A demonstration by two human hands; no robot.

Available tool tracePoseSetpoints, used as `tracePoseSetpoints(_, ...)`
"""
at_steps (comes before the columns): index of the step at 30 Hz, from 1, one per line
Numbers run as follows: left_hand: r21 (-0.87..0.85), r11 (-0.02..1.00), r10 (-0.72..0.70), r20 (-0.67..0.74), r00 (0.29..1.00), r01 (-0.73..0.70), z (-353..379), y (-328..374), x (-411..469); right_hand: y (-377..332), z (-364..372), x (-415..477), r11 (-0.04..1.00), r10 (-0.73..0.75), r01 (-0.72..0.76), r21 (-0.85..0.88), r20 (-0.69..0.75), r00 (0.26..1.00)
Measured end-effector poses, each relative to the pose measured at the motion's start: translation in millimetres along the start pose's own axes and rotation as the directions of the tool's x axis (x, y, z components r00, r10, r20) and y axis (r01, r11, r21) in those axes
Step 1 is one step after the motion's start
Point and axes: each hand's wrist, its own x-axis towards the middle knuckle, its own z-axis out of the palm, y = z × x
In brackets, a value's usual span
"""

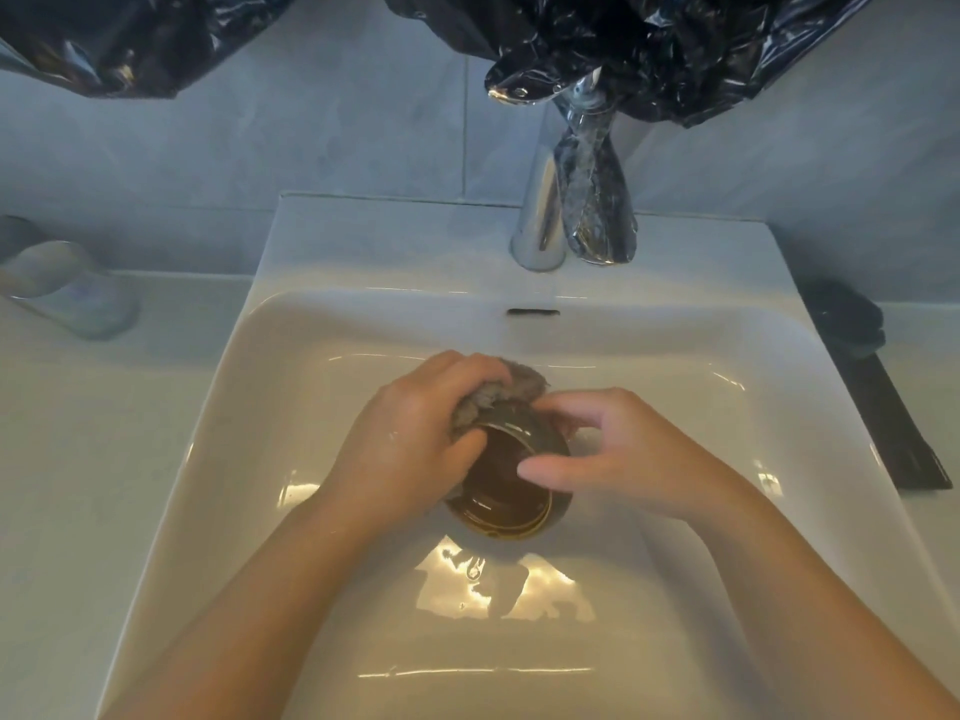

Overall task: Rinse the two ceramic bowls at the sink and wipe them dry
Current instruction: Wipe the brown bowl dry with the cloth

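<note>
Over the wide white ceramic sink [322,236], you hold one small dark-glazed ceramic bowl with a brown inside [498,491] just above the middle of the basin, tipped on its side, mouth toward you. The second bowl is not in view. Your left hand [410,439] curls tight round a bunched grey cloth [519,379], pressing it on the bowl's far outer wall and rim. Your right hand [623,449] steadies the bowl, fingers curved over its outside, thumb across the mouth. The bowl looks stiff, fairly weighty for its size, slick while wet and likely to chip on the hard basin, so take it by the rim and wall with thumb inside, and keep it low. The soft cloth should give better purchase than bare skin. The basin floor gleams wet beneath the bowl. Behind it, grey-blue tiles [311,137] carry crumpled black plastic sheeting [649,44], which also wraps part of the chrome tap [540,220]. A clear glass tumbler [67,288] stands on the counter to the left.
</note>
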Motion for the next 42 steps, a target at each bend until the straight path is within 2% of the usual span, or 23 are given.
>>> tracePoseSetpoints(2, -0.170, 0.963, -0.232, -0.121, 0.965, 0.210, -1, 2, 1, 1, -3, 1, 1.000, -0.020, 0.021, 0.011, -0.088, 0.996)
tracePoseSetpoints(4, -0.286, 0.890, -0.404, -0.138, 0.904, 0.354, 1, 1, 3, 0, -5, 1, 1.000, -0.013, 0.014, 0.003, -0.155, 0.988)
tracePoseSetpoints(6, -0.303, 0.889, -0.381, -0.077, 0.921, 0.342, 2, 1, 3, 0, -6, 0, 1.000, -0.016, 0.020, 0.022, -0.161, 0.987)
tracePoseSetpoints(9, -0.268, 0.935, -0.224, 0.057, 0.973, 0.231, -3, 4, 1, 1, -11, -2, 0.998, -0.014, 0.018, 0.053, -0.072, 0.997)
tracePoseSetpoints(11, -0.212, 0.957, -0.173, 0.137, 0.975, 0.200, -6, 5, 2, 2, -11, -3, 1.000, 0.010, -0.010, 0.027, -0.017, 1.000)
tracePoseSetpoints(13, -0.200, 0.942, -0.238, 0.171, 0.956, 0.270, -6, 2, 3, 3, -8, -1, 0.999, 0.030, -0.030, -0.018, 0.000, 1.000)
tracePoseSetpoints(15, -0.198, 0.901, -0.363, 0.140, 0.921, 0.386, -4, -1, 3, 1, -7, -1, 0.998, 0.053, -0.056, -0.038, -0.082, 0.995)
tracePoseSetpoints(17, -0.230, 0.835, -0.487, 0.116, 0.866, 0.501, -2, -2, 5, -6, -6, -5, 0.977, -0.007, -0.038, -0.209, -0.210, 0.978)
tracePoseSetpoints(18, -0.259, 0.799, -0.532, 0.112, 0.839, 0.542, -1, -3, 6, -11, -4, -7, 0.944, -0.054, -0.023, -0.329, -0.221, 0.974)
tracePoseSetpoints(22, -0.338, 0.719, -0.604, 0.130, 0.786, 0.608, -3, -2, 10, -36, 16, -15, 0.709, -0.128, 0.048, -0.704, -0.062, 0.990)
tracePoseSetpoints(24, -0.354, 0.695, -0.619, 0.147, 0.771, 0.626, -3, -2, 9, -40, 23, -14, 0.612, -0.134, 0.057, -0.788, -0.032, 0.991)
tracePoseSetpoints(26, -0.361, 0.688, -0.614, 0.172, 0.770, 0.629, -3, -1, 7, -40, 25, -12, 0.595, -0.149, 0.068, -0.801, -0.027, 0.988)
tracePoseSetpoints(34, -0.353, 0.719, -0.562, 0.213, 0.799, 0.599, -9, 7, 8, -29, 24, -8, 0.639, -0.149, 0.072, -0.766, -0.030, 0.988)
tracePoseSetpoints(36, -0.358, 0.733, -0.544, 0.202, 0.814, 0.578, -12, 8, 8, -23, 23, -6, 0.698, -0.153, 0.084, -0.711, -0.033, 0.988)
tracePoseSetpoints(38, -0.441, 0.719, -0.517, 0.177, 0.837, 0.537, -18, 8, 8, -14, 20, -4, 0.841, -0.142, 0.090, -0.534, -0.056, 0.988)
tracePoseSetpoints(40, -0.558, 0.675, -0.478, 0.166, 0.863, 0.482, -23, 9, 8, -6, 15, -2, 0.970, -0.114, 0.091, -0.226, -0.089, 0.989)
tracePoseSetpoints(42, -0.671, 0.618, -0.443, 0.133, 0.886, 0.410, -27, 12, 11, -2, 13, 2, 0.986, -0.075, 0.086, 0.146, -0.076, 0.994)
